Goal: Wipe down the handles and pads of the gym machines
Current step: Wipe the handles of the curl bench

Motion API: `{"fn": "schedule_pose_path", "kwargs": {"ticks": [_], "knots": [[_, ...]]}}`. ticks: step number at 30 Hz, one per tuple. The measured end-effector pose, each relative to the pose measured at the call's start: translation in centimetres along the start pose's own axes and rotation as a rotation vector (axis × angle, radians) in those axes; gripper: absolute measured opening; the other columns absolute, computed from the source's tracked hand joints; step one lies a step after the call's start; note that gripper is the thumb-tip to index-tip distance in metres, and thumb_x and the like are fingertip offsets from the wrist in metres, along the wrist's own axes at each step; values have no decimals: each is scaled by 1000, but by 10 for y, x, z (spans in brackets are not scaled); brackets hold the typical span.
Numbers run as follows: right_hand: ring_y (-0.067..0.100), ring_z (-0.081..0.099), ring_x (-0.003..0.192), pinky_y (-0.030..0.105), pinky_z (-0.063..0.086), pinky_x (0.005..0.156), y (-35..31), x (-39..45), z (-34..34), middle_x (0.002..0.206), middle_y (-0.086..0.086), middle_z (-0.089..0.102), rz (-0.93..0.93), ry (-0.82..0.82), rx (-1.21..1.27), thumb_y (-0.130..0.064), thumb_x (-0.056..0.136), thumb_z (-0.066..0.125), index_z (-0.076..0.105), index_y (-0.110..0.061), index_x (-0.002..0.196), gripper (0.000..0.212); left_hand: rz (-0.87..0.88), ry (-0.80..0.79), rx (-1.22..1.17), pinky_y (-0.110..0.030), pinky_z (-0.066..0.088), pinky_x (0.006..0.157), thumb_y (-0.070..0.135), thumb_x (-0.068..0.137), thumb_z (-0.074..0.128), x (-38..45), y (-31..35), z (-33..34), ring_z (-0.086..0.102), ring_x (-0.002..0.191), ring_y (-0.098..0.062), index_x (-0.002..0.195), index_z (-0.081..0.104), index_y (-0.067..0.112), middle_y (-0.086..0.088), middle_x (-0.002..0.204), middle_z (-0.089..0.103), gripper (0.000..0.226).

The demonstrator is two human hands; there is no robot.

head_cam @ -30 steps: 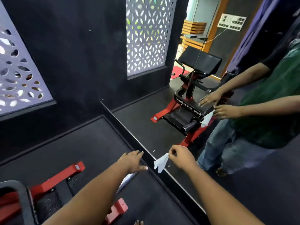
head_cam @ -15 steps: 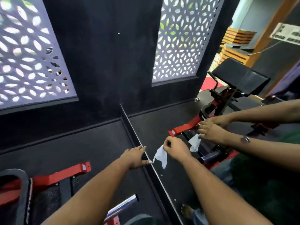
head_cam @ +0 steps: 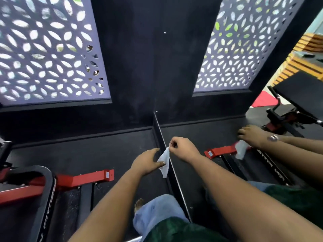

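My right hand (head_cam: 183, 149) pinches the top corner of a small white wipe (head_cam: 165, 162), which hangs down in front of a mirror's edge (head_cam: 176, 179). My left hand (head_cam: 148, 161) is beside it with relaxed fingers, its thumb touching the wipe's lower part. A red and black gym machine (head_cam: 83, 179) stands on the floor at the lower left, with its black frame (head_cam: 47, 194) nearest me. Neither hand touches the machine.
The mirror panel on the right reflects my arms (head_cam: 253, 137), the wipe and the machine's black pad (head_cam: 300, 91). Black walls with patterned lattice screens (head_cam: 49, 55) close off the corner ahead. My leg in jeans (head_cam: 153, 212) is below, on dark floor mat.
The view has swung left and down toward the corner. My hands stay together by the mirror edge, and my left thumb now touches the hanging wipe.
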State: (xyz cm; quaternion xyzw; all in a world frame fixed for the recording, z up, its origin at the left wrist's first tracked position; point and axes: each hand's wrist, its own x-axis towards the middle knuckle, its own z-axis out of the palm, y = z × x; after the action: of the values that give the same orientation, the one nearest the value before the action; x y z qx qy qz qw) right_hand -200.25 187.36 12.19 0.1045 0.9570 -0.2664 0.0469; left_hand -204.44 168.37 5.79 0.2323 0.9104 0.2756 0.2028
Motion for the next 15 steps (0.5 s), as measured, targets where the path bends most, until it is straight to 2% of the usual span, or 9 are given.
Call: {"fn": "schedule_pose_path", "kwargs": {"ticks": [3,5,7,9,12,15], "knots": [[11,63,78,34,53,72,-13,47,11,82,-10,67,-57,-66,93,-24,88,61,62,-26,82,6,-49,78,-189,-33,54,90,44,92,68,23,-24,-11,66,108,-11,124,68,30,11,117,72,35],[13,63,79,34,52,75,-26,83,22,84,-9,68,-98,-118,162,-23,89,62,63,-26,83,7,-107,155,-306,-34,56,78,38,94,66,39,-46,-22,66,87,-8,94,71,31,14,90,72,9],[10,59,75,32,50,73,-44,115,31,82,-9,67,-111,-170,233,-22,90,61,63,-25,84,7,-149,204,-378,-32,51,69,33,95,66,55,-71,-41,64,77,-11,81,68,28,11,79,69,15],[7,55,73,31,47,74,-64,155,44,79,-11,63,-123,-212,294,-23,93,58,59,-27,81,13,-193,255,-484,-29,47,66,27,95,65,75,-100,-69,60,72,-11,79,67,23,10,77,67,17],[9,58,85,36,49,81,-96,211,63,83,-12,61,-105,-301,504,-27,97,52,54,-32,79,19,-263,350,-690,-27,41,63,17,97,56,96,-134,-120,51,71,-13,75,59,13,3,75,59,22],[8,61,99,37,54,91,-138,254,78,96,-12,63,-83,-386,722,-40,101,54,54,-28,94,13,-301,470,-823,-32,38,66,22,97,52,109,-157,-166,47,70,-12,76,54,15,2,75,52,22]]}}
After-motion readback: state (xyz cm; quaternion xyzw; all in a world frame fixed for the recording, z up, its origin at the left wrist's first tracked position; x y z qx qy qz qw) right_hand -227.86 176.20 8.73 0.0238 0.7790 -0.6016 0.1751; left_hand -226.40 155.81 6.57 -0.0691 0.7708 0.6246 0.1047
